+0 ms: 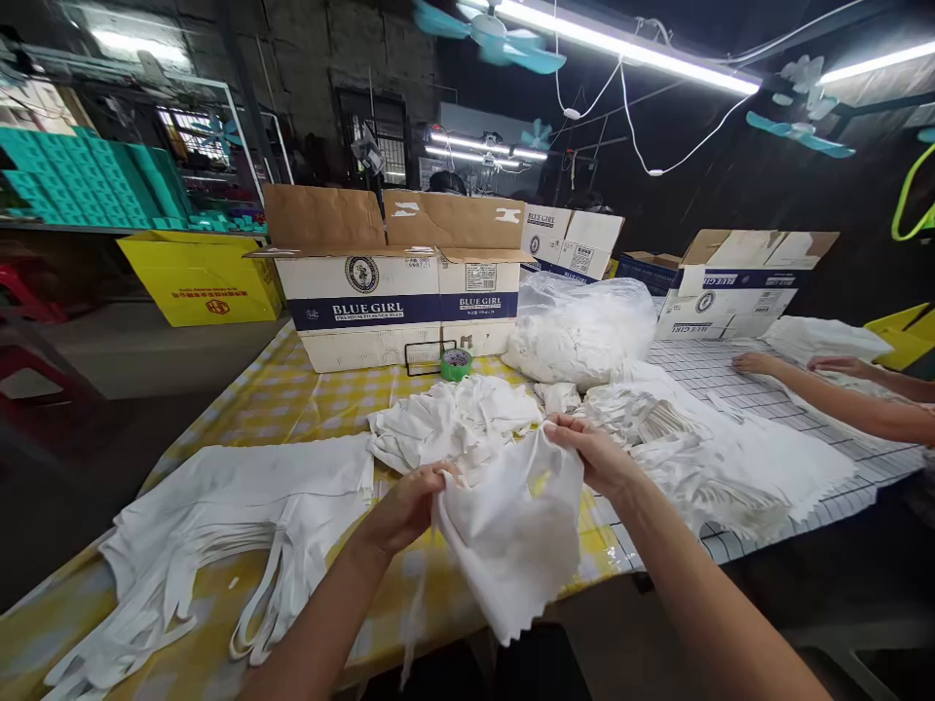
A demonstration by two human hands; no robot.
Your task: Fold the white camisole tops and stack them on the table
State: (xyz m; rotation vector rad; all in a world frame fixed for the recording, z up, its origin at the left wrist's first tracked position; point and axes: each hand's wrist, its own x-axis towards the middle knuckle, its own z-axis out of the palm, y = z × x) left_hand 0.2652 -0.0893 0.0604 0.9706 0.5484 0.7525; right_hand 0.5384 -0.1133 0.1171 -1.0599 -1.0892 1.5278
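Note:
A white fabric piece (pixel 511 531) with a zigzag lower edge hangs between my two hands, over the table's front edge. My left hand (pixel 409 501) pinches its upper left corner, where a thin pale strip dangles below. At the upper right corner, my right hand (pixel 595 453) is closed on the same cloth. Just behind my hands lies a crumpled heap of white fabric (pixel 457 419). To the left, a neat stack of white pieces with straps (pixel 248 497) rests on the yellow checked tablecloth (pixel 307 399).
Behind stand a Blue Girl carton (pixel 365 331), green tape roll (pixel 457 364) and clear plastic bag of white cloth (pixel 577 331). More white piles (pixel 737 467) lie right. Another person's hands (pixel 760 363) work at the far right. A yellow box (pixel 197 277) stands back left.

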